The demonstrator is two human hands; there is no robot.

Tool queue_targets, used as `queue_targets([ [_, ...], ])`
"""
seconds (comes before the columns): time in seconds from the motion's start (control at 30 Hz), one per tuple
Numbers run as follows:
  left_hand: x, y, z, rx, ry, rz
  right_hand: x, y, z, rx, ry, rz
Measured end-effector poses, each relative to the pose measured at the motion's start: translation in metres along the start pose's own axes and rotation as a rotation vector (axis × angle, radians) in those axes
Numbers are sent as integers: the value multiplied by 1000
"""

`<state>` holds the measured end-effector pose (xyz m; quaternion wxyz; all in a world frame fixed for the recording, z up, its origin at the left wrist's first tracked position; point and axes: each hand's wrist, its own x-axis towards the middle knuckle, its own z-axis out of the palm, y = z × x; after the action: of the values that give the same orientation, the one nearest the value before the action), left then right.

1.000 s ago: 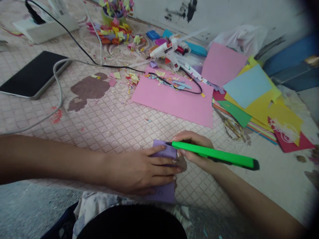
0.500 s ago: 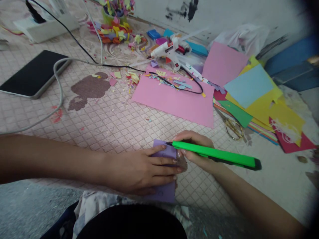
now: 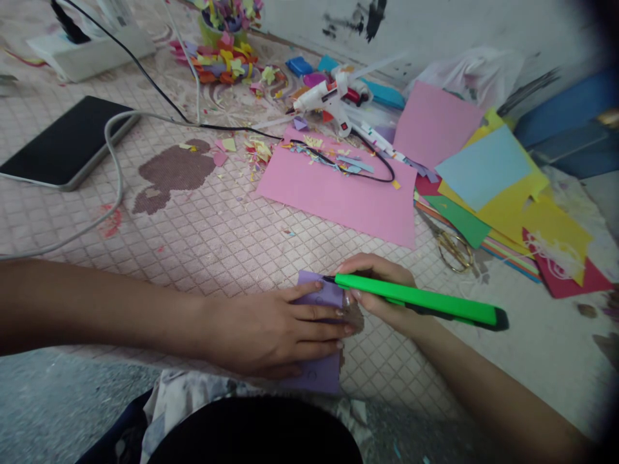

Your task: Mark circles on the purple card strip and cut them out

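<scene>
Diamond-patterned cloth (image 3: pixel 217 238) underlies purple paper (image 3: pixel 326 383); the left hand (image 3: pixel 261 328) rests on it, fingers (image 3: pixel 319 331) slightly spread, and beside them the right hand (image 3: pixel 387 267) pinches a green tool (image 3: pixel 420 299).

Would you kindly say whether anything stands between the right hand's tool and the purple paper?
Nothing visible blocks the green tool in the right hand; its dark tip is at the far end of the purple paper. The left hand lies across the middle, close beside that tip.
</scene>
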<state>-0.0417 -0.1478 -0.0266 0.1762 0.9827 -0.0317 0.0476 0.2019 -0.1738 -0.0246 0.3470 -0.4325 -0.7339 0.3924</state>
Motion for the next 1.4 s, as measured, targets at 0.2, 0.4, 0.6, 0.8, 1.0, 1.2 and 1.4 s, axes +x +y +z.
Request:
queue_targets([
  [0.2, 0, 1, 1, 91, -3, 22, -2, 0, 0, -19, -9, 6],
  [0.4, 0, 1, 2, 111, 24, 28, -3, -3, 5, -92, 6, -9],
  [0.6, 2, 6, 4, 96, 28, -22, -10, -6, 8, 39, 129, 15],
  [0.8, 6, 12, 6, 131, 65, -57, -12, -2, 11, -23, 105, 62],
  [1.0, 7, 11, 8, 127, 50, -61, -11, -1, 12, -34, 103, 33],
  [1.2, 7, 12, 8, 148, 86, -54, -10, -1, 11, -28, 88, 54],
  [1.4, 7, 12, 7, 138, 48, -58, -10, -1, 11, -37, 81, 48],
])
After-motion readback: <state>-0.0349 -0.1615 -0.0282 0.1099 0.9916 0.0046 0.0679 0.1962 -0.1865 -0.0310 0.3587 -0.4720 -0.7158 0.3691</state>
